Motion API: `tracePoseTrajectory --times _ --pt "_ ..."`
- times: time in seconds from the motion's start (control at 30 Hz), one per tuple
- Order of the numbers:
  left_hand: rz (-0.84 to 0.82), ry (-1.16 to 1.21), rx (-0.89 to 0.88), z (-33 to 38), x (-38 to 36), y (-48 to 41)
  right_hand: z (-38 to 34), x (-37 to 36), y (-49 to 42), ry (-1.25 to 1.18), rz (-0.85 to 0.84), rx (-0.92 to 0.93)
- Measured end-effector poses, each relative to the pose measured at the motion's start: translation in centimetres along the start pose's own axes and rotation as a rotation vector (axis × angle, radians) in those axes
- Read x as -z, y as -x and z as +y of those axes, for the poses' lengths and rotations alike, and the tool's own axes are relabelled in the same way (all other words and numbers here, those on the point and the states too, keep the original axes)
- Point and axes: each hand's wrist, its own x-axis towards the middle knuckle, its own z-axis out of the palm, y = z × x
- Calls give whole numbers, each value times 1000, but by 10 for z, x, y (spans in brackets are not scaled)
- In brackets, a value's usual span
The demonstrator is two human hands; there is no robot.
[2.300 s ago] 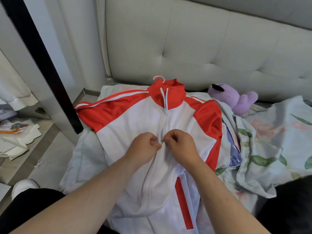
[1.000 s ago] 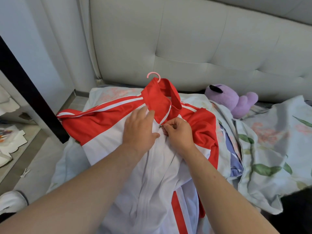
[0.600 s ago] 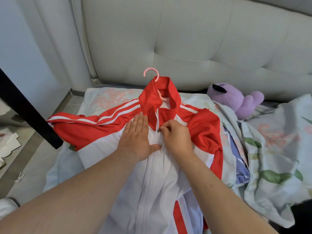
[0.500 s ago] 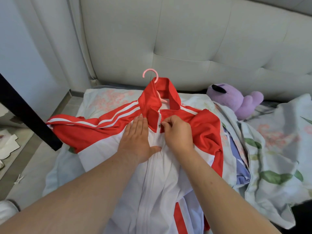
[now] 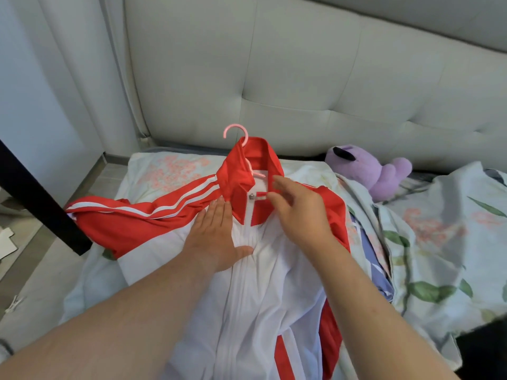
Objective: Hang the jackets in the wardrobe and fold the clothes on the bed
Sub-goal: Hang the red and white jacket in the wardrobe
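Item: red-and-white jacket (image 5: 260,297) on pink hanger (image 5: 235,131), flat on the bed (image 5: 170,171). Our left hand (image 5: 216,237) lies flat, fingers straight, pressing the chest at 8 o'clock of the zipper pull (image 5: 253,196). Our right hand (image 5: 299,212), fingers loose and spread, holds nothing at 3 o'clock of it; whether it touches, we cannot tell. Purple plush toy (image 5: 367,168) at 2 o'clock.

Soft even daylight, wide-angle edge distortion
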Motion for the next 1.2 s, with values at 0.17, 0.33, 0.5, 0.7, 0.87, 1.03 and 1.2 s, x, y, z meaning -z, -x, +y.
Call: tracePoseTrajectory --times 0.17,0.33,0.5,0.7,0.87,1.03,1.2 --pt "-44 4 -12 -6 7 1 47 84 46 102 463 -200" --pt "-29 3 26 6 10 15 74 102 76 -59 -8 -594" --pt "268 274 -48 41 14 57 71 93 106 -174 34 -624" --pt "149 61 -478 89 -20 106 72 76 169 119 436 -444" --pt "7 -131 -406 90 -35 118 84 58 197 -367 76 -734" --pt "-93 -148 -383 95 -23 118 88 46 202 -495 154 -836" --pt "-255 -40 -294 104 -7 114 85 55 201 -558 173 -876"
